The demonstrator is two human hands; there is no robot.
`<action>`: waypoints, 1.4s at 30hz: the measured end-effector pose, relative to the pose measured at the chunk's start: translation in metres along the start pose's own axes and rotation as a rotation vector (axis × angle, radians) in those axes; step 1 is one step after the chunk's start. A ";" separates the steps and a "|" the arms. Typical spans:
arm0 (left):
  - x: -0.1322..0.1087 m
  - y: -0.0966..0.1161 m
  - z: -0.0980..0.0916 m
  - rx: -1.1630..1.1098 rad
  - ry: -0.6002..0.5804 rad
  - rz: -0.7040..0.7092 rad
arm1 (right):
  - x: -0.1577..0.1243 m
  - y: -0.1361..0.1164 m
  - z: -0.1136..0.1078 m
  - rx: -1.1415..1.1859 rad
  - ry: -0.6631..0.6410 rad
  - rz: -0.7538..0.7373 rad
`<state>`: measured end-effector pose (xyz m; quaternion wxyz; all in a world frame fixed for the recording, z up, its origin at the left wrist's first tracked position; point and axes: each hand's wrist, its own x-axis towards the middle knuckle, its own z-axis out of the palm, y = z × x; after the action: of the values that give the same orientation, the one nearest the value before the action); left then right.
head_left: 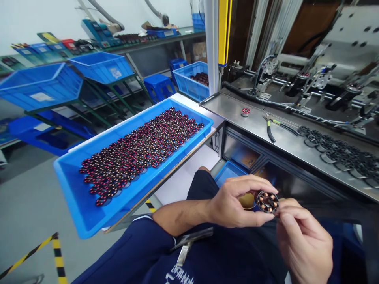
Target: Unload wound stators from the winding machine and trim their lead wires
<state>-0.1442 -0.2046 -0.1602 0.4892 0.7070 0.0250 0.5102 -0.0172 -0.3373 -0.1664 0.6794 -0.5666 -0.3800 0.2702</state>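
Note:
Between the thumb and fingers of my left hand (231, 203) is a small round motor stator (268, 202), black-rimmed with copper windings, its face turned up towards me. My right hand (306, 238) is closed in a pinch right at the stator's right edge; what lies between its fingertips is too small to make out. A thin wire loop shows beside the stator, near my left palm. Both hands are above my lap, in front of the metal bench (225, 106).
A long blue tray (69, 197) filled with wound stators stands at left. On the bench are one red-wound stator (245, 112), green-handled cutters (274, 126) and a row of black stator cores (334, 152). Behind them is a winding machine (319, 81). Blue crates (100, 65) stand farther back.

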 end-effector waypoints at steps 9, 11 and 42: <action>0.001 0.002 0.001 -0.034 -0.024 0.005 | 0.000 -0.005 -0.008 -0.168 -0.057 -0.249; 0.002 0.004 0.001 -0.082 -0.025 -0.033 | 0.003 -0.006 -0.009 -0.214 -0.092 -0.303; 0.005 0.017 0.005 -0.788 -0.180 -0.818 | 0.051 -0.039 -0.014 -0.275 -0.569 -0.681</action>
<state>-0.1463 -0.2139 -0.1443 0.8733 0.4449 0.0627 0.1883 0.0203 -0.3131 -0.1183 0.5170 -0.3977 -0.7478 0.1237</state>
